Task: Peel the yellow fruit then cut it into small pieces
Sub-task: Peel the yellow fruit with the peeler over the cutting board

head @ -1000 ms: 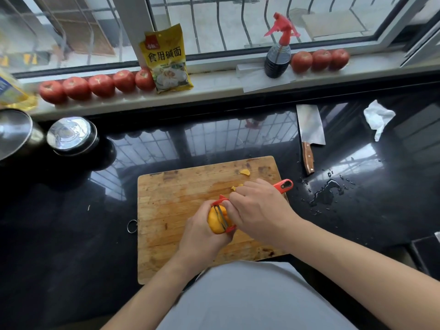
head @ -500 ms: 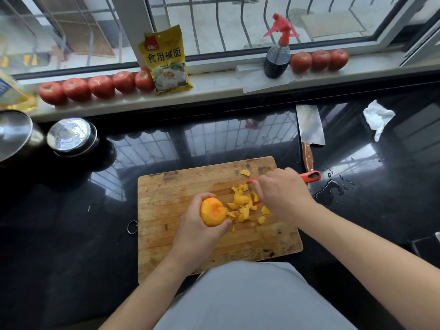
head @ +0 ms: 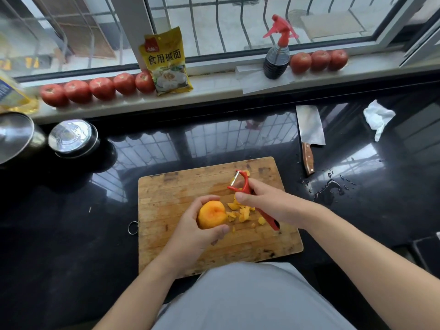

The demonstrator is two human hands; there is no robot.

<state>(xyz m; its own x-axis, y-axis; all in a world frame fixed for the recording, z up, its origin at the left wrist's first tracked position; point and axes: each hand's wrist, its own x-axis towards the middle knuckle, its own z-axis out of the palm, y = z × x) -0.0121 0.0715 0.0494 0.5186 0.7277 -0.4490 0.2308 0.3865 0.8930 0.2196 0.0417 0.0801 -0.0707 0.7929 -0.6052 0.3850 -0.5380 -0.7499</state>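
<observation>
Head view: yellow fruit cupped in left hand over cutting board, near centre. Looks mostly peeled, so probably wet, slippery, soft; best held round the sides, lightly. Right hand wrapped round red peeler, blade toward 12 o'clock. Peel scraps just beside fruit at 3 o'clock. Cleaver off-board at 1 o'clock, beside a water spill. Bare board toward 9 o'clock for cutting.

Orange-yellow peach, red peeler, pale brown wooden cutting board, glossy black counter, red tomatoes, yellow packet, brown-handled cleaver.
</observation>
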